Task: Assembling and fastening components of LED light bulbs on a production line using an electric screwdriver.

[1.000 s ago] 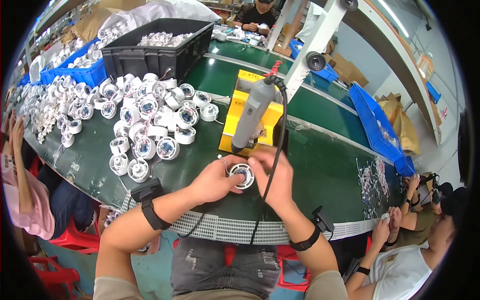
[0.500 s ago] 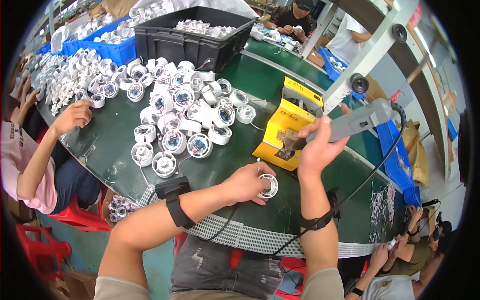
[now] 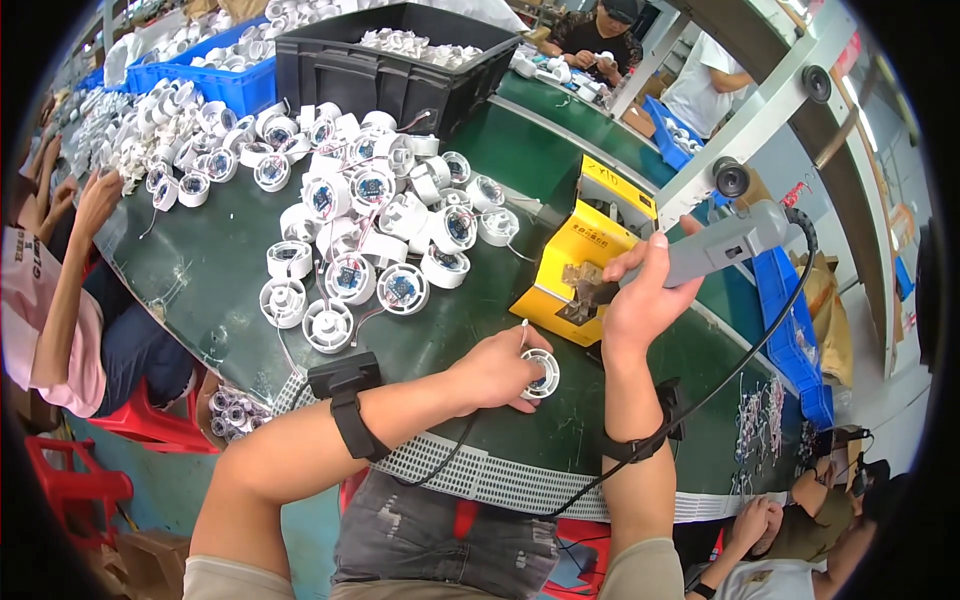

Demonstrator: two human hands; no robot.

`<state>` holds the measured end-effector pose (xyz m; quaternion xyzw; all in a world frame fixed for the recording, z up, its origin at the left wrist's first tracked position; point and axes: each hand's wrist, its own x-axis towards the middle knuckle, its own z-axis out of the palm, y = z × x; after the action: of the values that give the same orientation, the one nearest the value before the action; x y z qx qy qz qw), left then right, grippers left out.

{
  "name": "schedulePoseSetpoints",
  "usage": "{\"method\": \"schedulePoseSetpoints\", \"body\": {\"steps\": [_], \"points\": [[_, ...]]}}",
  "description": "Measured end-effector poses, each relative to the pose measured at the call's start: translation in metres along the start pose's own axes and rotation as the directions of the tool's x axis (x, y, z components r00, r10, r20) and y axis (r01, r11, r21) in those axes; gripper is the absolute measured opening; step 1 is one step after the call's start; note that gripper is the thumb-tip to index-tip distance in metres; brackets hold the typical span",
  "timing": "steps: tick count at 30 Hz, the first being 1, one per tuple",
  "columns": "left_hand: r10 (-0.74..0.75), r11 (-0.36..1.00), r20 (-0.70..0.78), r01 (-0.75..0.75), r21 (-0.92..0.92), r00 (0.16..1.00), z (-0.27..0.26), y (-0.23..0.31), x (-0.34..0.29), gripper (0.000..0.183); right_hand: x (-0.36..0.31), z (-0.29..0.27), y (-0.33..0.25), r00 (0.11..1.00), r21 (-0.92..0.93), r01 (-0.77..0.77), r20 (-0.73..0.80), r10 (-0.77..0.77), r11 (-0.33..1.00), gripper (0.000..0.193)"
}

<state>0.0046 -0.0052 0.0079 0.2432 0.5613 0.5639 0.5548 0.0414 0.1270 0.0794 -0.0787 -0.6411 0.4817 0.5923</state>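
Housing (image 3: 551, 375), wht, gripped at fingertips of L hand (image 3: 496, 371), R hand (image 3: 640, 302) clutching gry driver (image 3: 729, 247)

White housing (image 3: 549, 374) partly hidden by left fingers (image 3: 524, 371)

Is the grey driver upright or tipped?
Tipped: the driver slants in the right hand, its cord end toward the picture's right, other end by the yellow box.

Left forearm (image 3: 400, 408) slanting inward, left hand (image 3: 495, 370) curled low, right hand (image 3: 640, 308) higher (also curled), right forearm (image 3: 637, 400) upright
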Motion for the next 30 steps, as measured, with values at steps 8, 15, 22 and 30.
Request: {"method": "schedulePoseSetpoints", "body": {"steps": [8, 15, 22, 30], "points": [[0.011, 1.0, -0.003, -0.011, 0.024, 1.0, 0.002, 0.001, -0.002, 0.029, -0.001, -0.003, 0.001, 0.999, -0.011, -0.026, 0.021, 0.026, 1.0, 0.028], [-0.004, 1.0, -0.016, 0.004, -0.002, 1.0, 0.0, 0.004, -0.001, 0.027, -0.034, -0.015, -0.025, 0.981, 0.19, -0.195, 0.052, 0.189, 0.962, 0.033], [0.009, 1.0, -0.038, -0.01, -0.019, 0.999, 0.001, 0.001, 0.002, 0.026, -0.062, -0.018, -0.037, 0.962, 0.187, -0.255, 0.15, 0.229, 0.949, 0.041], [0.011, 1.0, -0.038, -0.012, -0.025, 0.999, 0.002, 0.0, 0.001, 0.025, -0.065, -0.022, -0.038, 0.951, 0.176, -0.268, 0.203, 0.232, 0.947, 0.044]]}}
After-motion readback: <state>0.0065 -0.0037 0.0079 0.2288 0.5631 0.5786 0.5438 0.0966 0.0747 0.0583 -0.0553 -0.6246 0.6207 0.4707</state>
